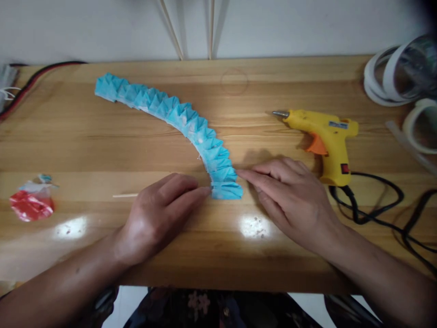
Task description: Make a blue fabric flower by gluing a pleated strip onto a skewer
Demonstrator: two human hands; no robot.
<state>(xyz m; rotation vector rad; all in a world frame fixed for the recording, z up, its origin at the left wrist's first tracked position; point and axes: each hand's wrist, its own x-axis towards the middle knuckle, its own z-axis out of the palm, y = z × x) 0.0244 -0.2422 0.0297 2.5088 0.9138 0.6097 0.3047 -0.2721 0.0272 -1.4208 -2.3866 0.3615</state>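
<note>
A blue pleated strip [184, 116], folded into a row of zigzag peaks, lies in a curve on the wooden table. It runs from the upper left down to its near end between my hands. My left hand [160, 212] is curled, with thumb and forefinger pinched at the strip's left edge close to that end. On the other side, my right hand [290, 196] has its fingers stretched out, and the forefinger's tip touches or almost touches the right edge. Partly behind my left hand, a thin wooden stick [124, 195] lies on the table.
A yellow glue gun [317, 132] with an orange trigger lies at the right, its black cord [372, 218] looping beside it. Tape rolls [378, 86] sit at the far right. A crumpled red and clear wrapper [32, 204] is at the left. Two wooden sticks [210, 32] lean on the wall.
</note>
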